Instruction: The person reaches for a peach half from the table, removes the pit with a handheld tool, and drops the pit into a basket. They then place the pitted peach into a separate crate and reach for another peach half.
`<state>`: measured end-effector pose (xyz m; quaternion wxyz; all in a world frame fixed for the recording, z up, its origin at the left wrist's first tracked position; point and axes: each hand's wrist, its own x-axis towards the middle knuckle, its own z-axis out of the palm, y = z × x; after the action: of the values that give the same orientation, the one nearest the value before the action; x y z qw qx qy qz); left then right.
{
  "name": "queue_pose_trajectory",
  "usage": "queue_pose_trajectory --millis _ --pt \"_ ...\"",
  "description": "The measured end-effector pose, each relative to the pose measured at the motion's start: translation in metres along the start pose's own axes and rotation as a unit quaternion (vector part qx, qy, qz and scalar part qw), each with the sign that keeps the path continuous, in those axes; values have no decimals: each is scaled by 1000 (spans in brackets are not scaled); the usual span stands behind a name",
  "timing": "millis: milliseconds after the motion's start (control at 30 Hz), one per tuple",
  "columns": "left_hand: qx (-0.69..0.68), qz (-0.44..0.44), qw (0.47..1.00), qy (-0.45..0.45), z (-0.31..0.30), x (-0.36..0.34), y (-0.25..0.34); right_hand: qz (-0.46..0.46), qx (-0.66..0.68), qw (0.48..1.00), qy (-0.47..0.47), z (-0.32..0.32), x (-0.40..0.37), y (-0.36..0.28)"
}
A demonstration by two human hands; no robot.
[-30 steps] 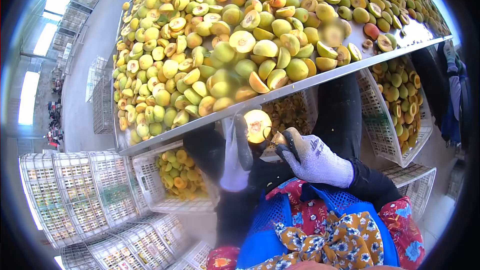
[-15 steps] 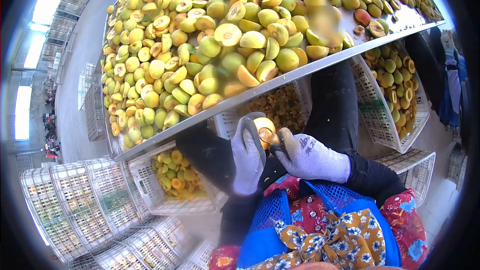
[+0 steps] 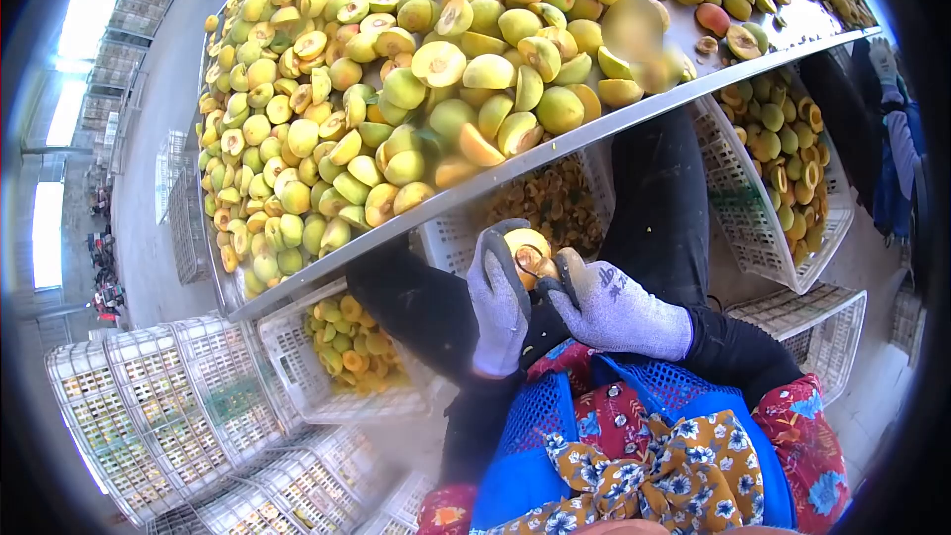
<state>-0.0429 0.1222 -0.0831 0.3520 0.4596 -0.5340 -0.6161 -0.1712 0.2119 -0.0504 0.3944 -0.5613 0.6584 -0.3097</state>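
Observation:
My left hand [image 3: 498,299], in a grey-and-white glove, is closed around a peach half [image 3: 526,241] with its cut face turned towards my right hand. My right hand [image 3: 619,309], gloved alike, grips a small pitting tool [image 3: 545,270] whose thin curved loop rests against the middle of the cut face. Fingers cover most of the tool's handle. Both hands are over my lap, just below the edge of the metal table [image 3: 555,156]. Beneath them sits a white crate [image 3: 446,244] with small brownish pieces inside.
Many halved peaches [image 3: 297,139] are heaped on the table. A crate of halves [image 3: 282,347] stands at my left, another crate [image 3: 758,228] at my right. Stacked crates [image 3: 149,406] fill the lower left. Another person's gloved hand [image 3: 882,59] shows at the far right.
The loop has shifted slightly on the cut face, and the peach half has turned a little. Both hands keep their grips; the whole view has shifted slightly.

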Motion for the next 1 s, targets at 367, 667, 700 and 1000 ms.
queue_pose_trajectory --millis 367,667,700,1000 --pt "125 75 989 23 3 -8 6 -24 32 999 -22 5 2 15" --pt "91 41 995 -4 4 -6 -7 -103 63 992 -25 3 2 28" --pt "54 -8 998 -25 2 -5 -8 -54 56 997 -24 4 -2 25" --pt "-370 -199 904 -83 3 -8 7 4 45 999 25 -4 -13 6"
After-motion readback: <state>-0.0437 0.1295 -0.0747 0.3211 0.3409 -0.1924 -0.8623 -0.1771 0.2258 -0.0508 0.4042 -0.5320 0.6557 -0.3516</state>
